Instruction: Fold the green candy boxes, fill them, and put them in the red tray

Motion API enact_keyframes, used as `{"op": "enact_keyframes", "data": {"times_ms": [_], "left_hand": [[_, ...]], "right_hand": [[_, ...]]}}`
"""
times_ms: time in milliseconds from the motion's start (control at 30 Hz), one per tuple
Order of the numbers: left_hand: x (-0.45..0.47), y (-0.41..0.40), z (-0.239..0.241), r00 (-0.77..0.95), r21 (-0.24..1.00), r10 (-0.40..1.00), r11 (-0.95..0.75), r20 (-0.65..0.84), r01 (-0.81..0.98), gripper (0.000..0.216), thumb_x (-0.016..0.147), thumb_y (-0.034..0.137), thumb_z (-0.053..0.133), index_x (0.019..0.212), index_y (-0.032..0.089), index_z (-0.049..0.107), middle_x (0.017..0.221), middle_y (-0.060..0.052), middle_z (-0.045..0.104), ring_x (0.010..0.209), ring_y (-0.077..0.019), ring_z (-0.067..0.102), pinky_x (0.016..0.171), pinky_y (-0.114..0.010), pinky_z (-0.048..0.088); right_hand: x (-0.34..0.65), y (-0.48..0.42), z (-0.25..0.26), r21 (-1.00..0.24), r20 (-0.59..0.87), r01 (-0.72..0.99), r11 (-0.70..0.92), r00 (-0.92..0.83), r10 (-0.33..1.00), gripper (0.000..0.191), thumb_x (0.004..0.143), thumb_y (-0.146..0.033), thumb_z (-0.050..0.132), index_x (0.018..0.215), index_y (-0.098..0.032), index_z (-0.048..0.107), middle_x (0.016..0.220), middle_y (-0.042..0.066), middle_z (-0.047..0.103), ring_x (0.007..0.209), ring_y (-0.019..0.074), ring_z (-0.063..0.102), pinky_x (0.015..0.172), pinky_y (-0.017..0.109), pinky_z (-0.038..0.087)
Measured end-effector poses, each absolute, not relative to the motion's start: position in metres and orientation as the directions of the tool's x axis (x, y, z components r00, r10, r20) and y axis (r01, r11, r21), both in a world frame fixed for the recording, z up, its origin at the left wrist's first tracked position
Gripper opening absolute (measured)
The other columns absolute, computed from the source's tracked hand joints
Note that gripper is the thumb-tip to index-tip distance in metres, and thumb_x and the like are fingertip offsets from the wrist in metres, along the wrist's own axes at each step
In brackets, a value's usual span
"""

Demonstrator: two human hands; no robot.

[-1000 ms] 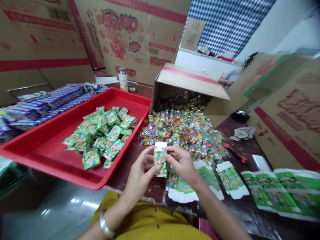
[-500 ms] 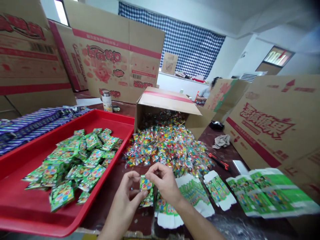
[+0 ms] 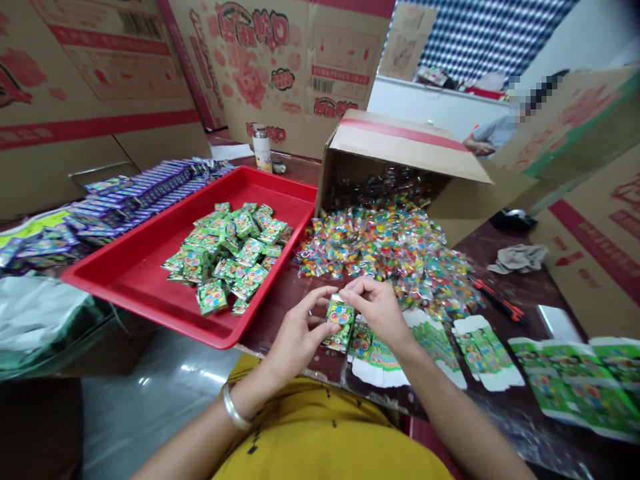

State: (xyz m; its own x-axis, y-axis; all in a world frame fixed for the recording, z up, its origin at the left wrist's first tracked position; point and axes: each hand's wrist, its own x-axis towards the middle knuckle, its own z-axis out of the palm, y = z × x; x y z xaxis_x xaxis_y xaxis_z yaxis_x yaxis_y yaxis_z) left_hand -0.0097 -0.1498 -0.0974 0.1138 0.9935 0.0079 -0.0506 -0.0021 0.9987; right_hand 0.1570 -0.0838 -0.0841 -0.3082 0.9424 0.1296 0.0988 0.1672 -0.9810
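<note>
A small green candy box (image 3: 341, 323) stands between my two hands, near the table's front edge. My left hand (image 3: 306, 327) grips it from the left, thumb across its front. At its top edge the fingers of my right hand (image 3: 376, 308) are pinched together on the box. Flat green cartons (image 3: 380, 363) with white flaps lie fanned out under my right forearm, and more flat cartons (image 3: 487, 353) lie further right. Behind my hands, clear packets of colourful candy (image 3: 385, 247) spill from a tipped cardboard box (image 3: 400, 143).
On the left a red tray (image 3: 150, 283) holds a heap of green candy boxes (image 3: 235, 247). Purple packs (image 3: 145, 200) are stacked beyond it. Red-handled scissors (image 3: 500, 301), a grey cloth (image 3: 519, 258) and a flask (image 3: 261, 148) are on the table. Another person (image 3: 493, 132) sits at the back right.
The view has tipped down and turned left, so my lap and the floor now show. Both hands keep hold of the same box at its side and top.
</note>
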Motion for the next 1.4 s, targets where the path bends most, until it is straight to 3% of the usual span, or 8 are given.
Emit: {"op": "enact_keyframes", "data": {"times_ms": [200,333,533,667,767,867,1067,1400], "left_hand": [[-0.018,-0.147,-0.093,0.092,0.999,0.995,-0.040,0.040,0.006,0.034,0.083,0.021,0.064,0.115,0.023,0.054,0.106,-0.004,0.061,0.077,-0.0136,0.062,0.067,-0.026,0.052],[-0.073,-0.095,-0.059,-0.076,0.868,0.957,-0.218,0.280,0.446,0.028,0.085,0.023,0.062,0.113,0.021,0.059,0.106,-0.007,0.062,0.085,-0.0182,0.063,0.076,-0.031,0.053],[-0.127,-0.035,-0.016,-0.161,0.466,0.914,-0.034,0.373,0.884,0.070,0.084,0.029,0.067,0.144,0.014,0.035,0.119,-0.017,0.061,0.112,-0.0342,0.059,0.098,-0.054,0.043],[-0.063,-0.074,-0.058,0.069,0.494,0.893,-0.309,0.445,0.813,0.062,0.086,0.033,0.066,0.140,0.017,0.040,0.134,-0.016,0.054,0.126,-0.0306,0.050,0.108,-0.048,0.038],[-0.001,-0.111,-0.108,0.334,0.521,0.907,-0.422,0.258,0.742,0.062,0.080,0.038,0.073,0.132,0.018,0.047,0.129,-0.015,0.057,0.120,-0.0318,0.054,0.101,-0.046,0.045],[0.038,-0.125,-0.146,0.391,0.513,0.904,-0.422,0.175,0.747,0.069,0.074,0.038,0.078,0.132,0.020,0.046,0.133,-0.015,0.055,0.128,-0.0341,0.048,0.106,-0.051,0.040],[0.046,-0.125,-0.163,0.334,0.486,0.929,-0.368,0.159,0.792,0.082,0.071,0.038,0.080,0.138,0.019,0.038,0.141,-0.018,0.050,0.137,-0.0353,0.040,0.111,-0.052,0.034],[0.040,-0.130,-0.161,0.301,0.576,0.924,-0.381,0.234,0.723,0.066,0.073,0.028,0.079,0.128,0.022,0.045,0.132,-0.012,0.055,0.128,-0.0315,0.049,0.108,-0.049,0.040]], "right_hand": [[0.163,-0.100,-0.077,-0.947,0.216,0.143,0.289,-0.384,0.898,0.023,0.094,-0.037,0.057,0.096,-0.021,0.074,0.107,0.009,0.070,0.100,0.0223,0.064,0.079,0.033,0.055],[0.190,-0.089,-0.072,-0.973,0.172,0.102,0.209,-0.291,0.941,0.046,0.092,-0.040,0.059,0.137,-0.028,0.052,0.131,0.011,0.060,0.113,0.0246,0.061,0.073,0.033,0.060],[0.258,-0.061,-0.090,-0.903,0.200,0.394,0.173,0.030,0.979,0.036,0.084,-0.046,0.065,0.105,-0.017,0.069,0.099,0.012,0.072,0.083,0.0245,0.068,0.061,0.033,0.057],[0.291,-0.054,-0.108,-0.715,0.252,0.688,0.124,0.088,0.964,0.027,0.086,-0.041,0.059,0.087,-0.017,0.072,0.070,0.007,0.071,0.062,0.0219,0.065,0.057,0.031,0.049],[0.292,-0.053,-0.113,-0.498,0.194,0.855,0.145,-0.053,0.980,0.021,0.086,-0.036,0.060,0.082,-0.021,0.073,0.076,0.005,0.074,0.068,0.0221,0.068,0.061,0.031,0.046],[0.280,-0.061,-0.110,-0.359,0.113,0.913,0.193,-0.163,0.980,0.023,0.089,-0.038,0.058,0.082,-0.023,0.074,0.076,0.004,0.073,0.069,0.0217,0.067,0.061,0.030,0.044],[0.243,-0.088,-0.121,-0.256,0.004,0.882,0.396,-0.408,0.913,0.035,0.082,-0.043,0.070,0.113,-0.027,0.072,0.105,0.009,0.069,0.088,0.0250,0.067,0.071,0.030,0.047],[0.237,-0.091,-0.128,-0.442,0.242,0.799,0.408,-0.331,0.912,0.013,0.090,-0.031,0.063,0.097,-0.025,0.073,0.100,0.007,0.064,0.095,0.0233,0.063,0.080,0.034,0.050]]}}
